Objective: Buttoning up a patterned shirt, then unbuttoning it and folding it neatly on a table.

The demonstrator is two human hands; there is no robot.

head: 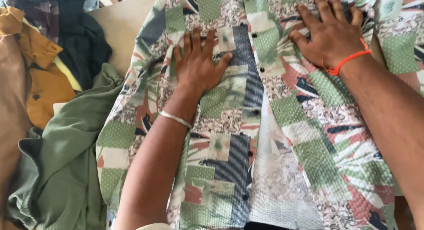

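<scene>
Both hands are pressed flat, palms down and fingers spread wide, on a patchwork shirt (247, 137) that is laid out across the counter (119, 31); nothing is gripped by either. The left hand (197, 64) is placed on the shirt's left front panel, just beside the button strip. A thin silver bangle (175, 119) is worn on that wrist. The right hand (329, 33) is set higher up, on the opposite front panel near the collar end, and an orange thread bracelet (346, 60) is tied round its wrist.

The shirt is made of a puckered, bumpy cloth, printed in square and oblong patches: green dotted blocks, navy striped bands, rust and cream leaf shapes. It is spread open down the front, so the pale inner side shows between the two panels. Small dark round buttons (256, 112) are seen in a line down one edge.

To the left, a soft olive-green garment (62, 163) is heaped in folds, touching the shirt's edge. Beyond it lie a mustard-yellow shirt (44, 79) and a dark green cloth (84, 40), crumpled together on the plain tan counter.
</scene>
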